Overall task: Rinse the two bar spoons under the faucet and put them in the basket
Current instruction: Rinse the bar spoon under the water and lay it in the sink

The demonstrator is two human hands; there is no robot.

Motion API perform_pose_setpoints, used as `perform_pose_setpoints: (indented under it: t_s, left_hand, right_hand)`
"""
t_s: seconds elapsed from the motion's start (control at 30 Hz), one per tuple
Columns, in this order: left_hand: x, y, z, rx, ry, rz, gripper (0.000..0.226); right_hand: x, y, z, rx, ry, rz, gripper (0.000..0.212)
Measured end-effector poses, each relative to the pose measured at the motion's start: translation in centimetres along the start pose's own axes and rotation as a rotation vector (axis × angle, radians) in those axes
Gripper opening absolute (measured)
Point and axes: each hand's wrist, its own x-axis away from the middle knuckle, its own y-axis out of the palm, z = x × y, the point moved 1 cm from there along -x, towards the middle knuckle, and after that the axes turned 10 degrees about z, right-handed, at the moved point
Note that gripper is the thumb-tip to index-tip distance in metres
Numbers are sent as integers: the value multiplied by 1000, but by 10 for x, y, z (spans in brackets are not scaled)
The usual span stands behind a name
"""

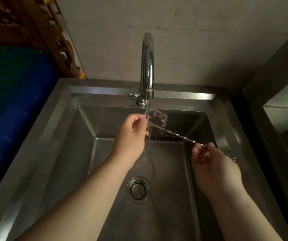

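A thin twisted metal bar spoon (176, 134) stretches across the steel sink (80, 136), held at both ends. My left hand (131, 136) pinches its far end right under the running water from the chrome faucet (147, 66), and water splashes off it. My right hand (211, 164) pinches the other end near the sink's right wall. I see only one spoon. No basket is in view.
The round drain strainer (138, 190) lies in the sink floor below my hands. A blue barrel (12, 110) stands to the left of the sink, carved wooden furniture (26, 26) behind it. A steel counter (285, 105) adjoins on the right.
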Motion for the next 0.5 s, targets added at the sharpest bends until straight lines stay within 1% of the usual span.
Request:
perform_pose_setpoints:
  t_s: [0.07,0.1,0.17,0.23,0.27,0.3,0.33,0.37,0.4,0.43,0.47,0.5]
  left_hand:
    - [-3,4,7,112,-31,-14,13]
    - [-4,5,10,148,-35,-32,13]
    - [-6,7,17,181,5,-60,13]
    - [-9,8,23,153,80,-82,17]
    - [-11,8,25,123,119,-104,19]
    - [-14,8,28,92,150,-137,21]
    - [-16,8,29,57,169,-179,22]
    - [-18,7,29,30,172,-224,23]
    - [-19,7,28,23,167,-268,24]
    - [-20,7,26,25,163,-304,24]
    - [-19,6,27,24,161,-330,24]
    - [-17,5,28,24,156,-344,25]
  right_hand:
    - [-5,2,12,-38,121,-2,20]
    - [-6,4,20,-20,186,1,25]
    - [-10,8,40,81,305,9,34]
    - [-12,14,58,268,349,17,39]
    - [-12,19,65,428,296,15,39]
    - [-12,23,71,643,175,2,38]
    - [-12,28,76,883,-29,-13,36]
    - [-11,35,77,1073,-287,-45,35]
    - [-9,43,77,1117,-507,-127,31]
    - [-3,52,76,1077,-626,-243,25]
    - [2,61,75,1004,-656,-366,17]
    - [6,69,76,936,-636,-468,16]
